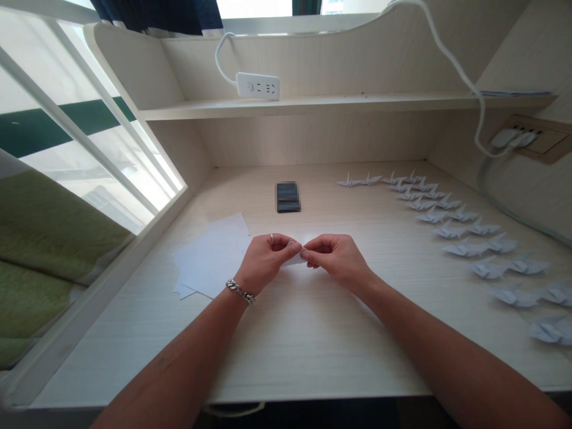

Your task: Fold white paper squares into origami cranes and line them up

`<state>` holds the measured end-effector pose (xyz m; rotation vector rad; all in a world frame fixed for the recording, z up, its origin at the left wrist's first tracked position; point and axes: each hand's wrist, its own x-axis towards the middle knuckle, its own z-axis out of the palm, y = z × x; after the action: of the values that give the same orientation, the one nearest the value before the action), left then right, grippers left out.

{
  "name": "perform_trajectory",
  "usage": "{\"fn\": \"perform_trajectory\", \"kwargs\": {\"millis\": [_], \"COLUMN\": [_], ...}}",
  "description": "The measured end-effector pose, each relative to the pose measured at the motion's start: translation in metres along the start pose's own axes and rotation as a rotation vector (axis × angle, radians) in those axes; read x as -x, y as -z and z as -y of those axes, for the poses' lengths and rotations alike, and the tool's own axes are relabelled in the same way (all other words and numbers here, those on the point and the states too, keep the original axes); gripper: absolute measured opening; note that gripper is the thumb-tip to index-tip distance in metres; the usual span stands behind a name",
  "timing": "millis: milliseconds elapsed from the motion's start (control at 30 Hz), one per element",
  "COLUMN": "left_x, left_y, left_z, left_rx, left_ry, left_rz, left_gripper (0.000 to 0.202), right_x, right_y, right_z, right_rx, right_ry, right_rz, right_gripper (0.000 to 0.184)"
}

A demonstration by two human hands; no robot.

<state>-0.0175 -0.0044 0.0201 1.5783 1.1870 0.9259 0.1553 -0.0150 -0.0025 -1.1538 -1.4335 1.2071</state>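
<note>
My left hand (266, 259) and my right hand (337, 259) meet above the middle of the pale wood desk (313, 339). Fingertips of both pinch a small folded piece of white paper (292, 255), most of it hidden by my fingers. To the left of my left hand lies a loose stack of white paper sheets (212, 256), not touching it. A ring and a chain bracelet (240, 291) are on my left hand and wrist.
A dark phone (288, 197) lies face up beyond my hands. Several rows of white origami cranes (467, 249) fill the desk's right side. Above are a shelf (290, 107) with a power strip (258, 86), and a wall socket (527, 138) with a cable.
</note>
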Motion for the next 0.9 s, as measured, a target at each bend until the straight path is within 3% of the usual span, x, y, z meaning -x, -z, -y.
{"fn": "perform_trajectory", "kwargs": {"millis": [233,400,633,900], "left_x": [-0.0004,-0.0032,-0.0020,-0.0002], "left_y": [-0.0008,0.0024,0.0007,-0.0010], "left_z": [0.0029,0.0085,0.0075,0.0041], "left_rx": [0.008,0.078,0.010,0.001], "left_ry": [0.021,0.057,0.041,0.040], "left_rz": [-0.035,0.021,-0.024,-0.029], "left_gripper": [0.023,0.029,0.025,0.024], "right_x": [-0.0035,-0.0060,-0.0041,-0.0050], "right_y": [0.0020,0.0024,0.0010,0.0045], "right_z": [-0.0023,-0.0030,-0.0012,-0.0054], "right_rx": [-0.082,-0.114,-0.137,-0.134], "right_ry": [-0.084,-0.107,-0.146,-0.098], "right_rz": [0.067,0.017,0.067,0.064], "right_gripper": [0.030,0.032,0.031,0.029]}}
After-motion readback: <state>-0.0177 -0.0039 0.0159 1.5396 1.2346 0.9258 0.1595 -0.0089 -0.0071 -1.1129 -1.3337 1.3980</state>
